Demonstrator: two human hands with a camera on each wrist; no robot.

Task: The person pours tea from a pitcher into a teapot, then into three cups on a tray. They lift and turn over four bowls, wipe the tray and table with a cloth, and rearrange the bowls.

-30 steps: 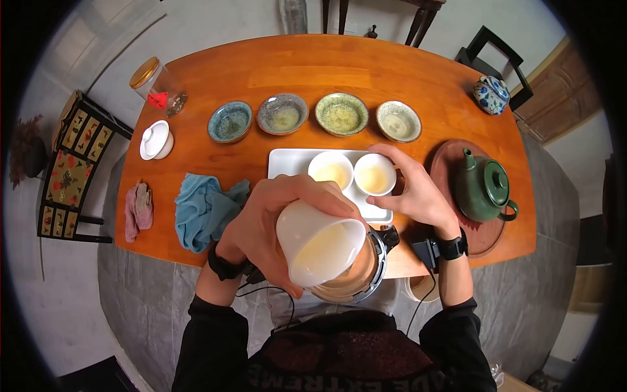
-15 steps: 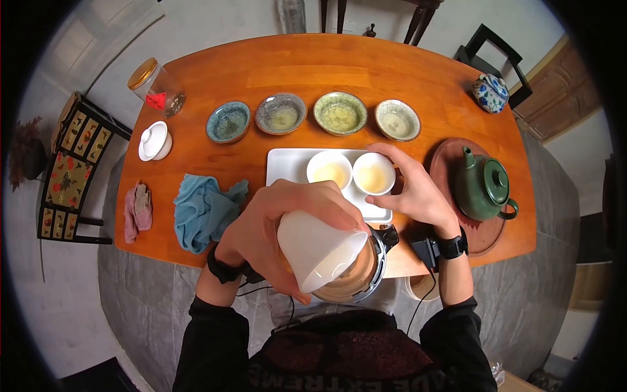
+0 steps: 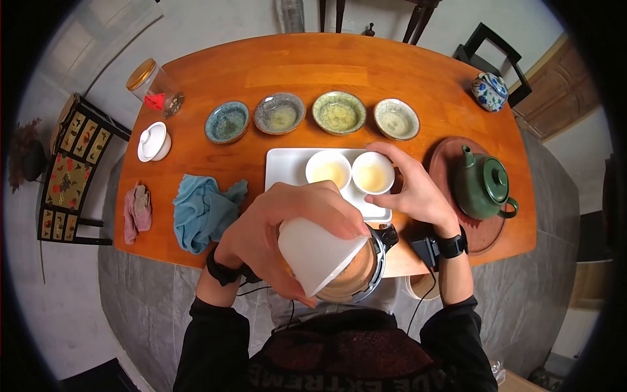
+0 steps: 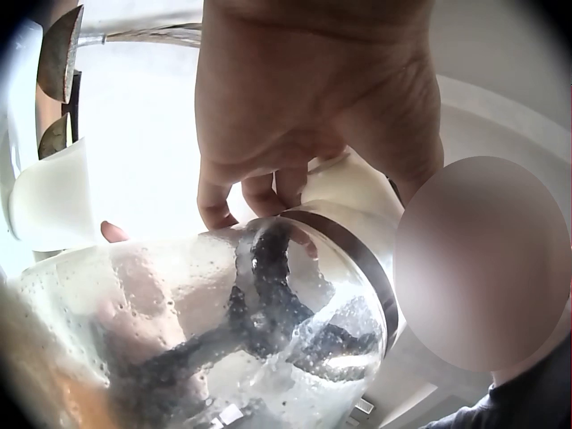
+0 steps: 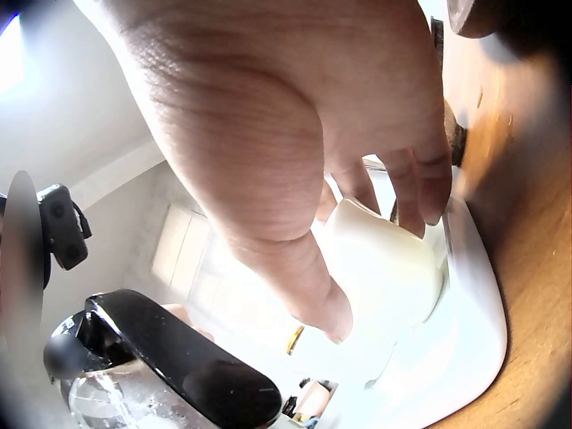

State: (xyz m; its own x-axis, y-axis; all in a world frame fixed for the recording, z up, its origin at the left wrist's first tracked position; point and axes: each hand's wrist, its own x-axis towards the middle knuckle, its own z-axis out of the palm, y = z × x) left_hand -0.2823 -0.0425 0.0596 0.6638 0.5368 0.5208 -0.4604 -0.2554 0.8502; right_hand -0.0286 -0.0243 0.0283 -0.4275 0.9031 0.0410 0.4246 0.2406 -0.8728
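Observation:
My left hand (image 3: 281, 209) grips a white cup (image 3: 317, 251), tipped mouth-down over a glass pot (image 3: 346, 282). In the left wrist view, wet clear glass (image 4: 179, 313) lies below the fingers, with droplets on it; the cup's inside is hidden from the head. My right hand (image 3: 421, 196) holds a second white cup (image 3: 373, 173) of pale yellow liquid between thumb and fingers, standing on the white tray (image 3: 281, 163). To its left, another white cup (image 3: 326, 166) with similar liquid stands on the tray, partly behind my left hand.
Several glazed bowls (image 3: 339, 112) line up beyond the tray. A green teapot (image 3: 483, 186) on a round brown tray (image 3: 444, 153) is at right. At left are a blue cloth (image 3: 206, 212), a lidded white bowl (image 3: 155, 142), a pink cloth (image 3: 137, 212) and a glass jar (image 3: 153, 85).
The white cup in my left hand has tipped further down over the glass pot, so its mouth and the yellow liquid in it have turned out of sight. My right hand stays at its cup.

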